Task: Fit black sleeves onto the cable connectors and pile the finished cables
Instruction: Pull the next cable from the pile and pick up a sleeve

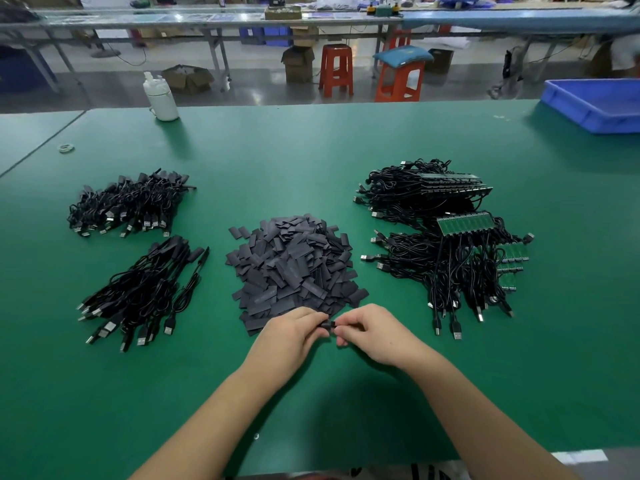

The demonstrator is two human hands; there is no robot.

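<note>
At a green factory bench (pixel 311 161), two bare hands work a single small black piece at the near edge of the stock. On the far left stands a white bottle (pixel 162 98); nearer lie two heaps of black cables, the far finished pile (pixel 128 206) and the near finished pile (pixel 142 296), their ends apparently already covered. In the centre sits the mound of black sleeves (pixel 294 268), flat and loose. Just in front of it the left hand (pixel 294 332) has its fingers (pixel 320 323) curled round the dark piece (pixel 329 324), and the right hand (pixel 374 332) pinches the same piece from the other side, the two hands touching at the fingertips. Whether that piece is a sleeve alone or a sleeve going onto a connector cannot be told; no cable is seen trailing from it. To the right lie the unsleeved cables (pixel 446 268), their green boards (pixel 465 224) bare, and beyond them a blue tray (pixel 595 105) at the bench corner. Done well, the step likely calls for squeezing the flat sleeve open first, then feeding the board in square so its corners do not snag, and pushing until it is fully covered.
</note>
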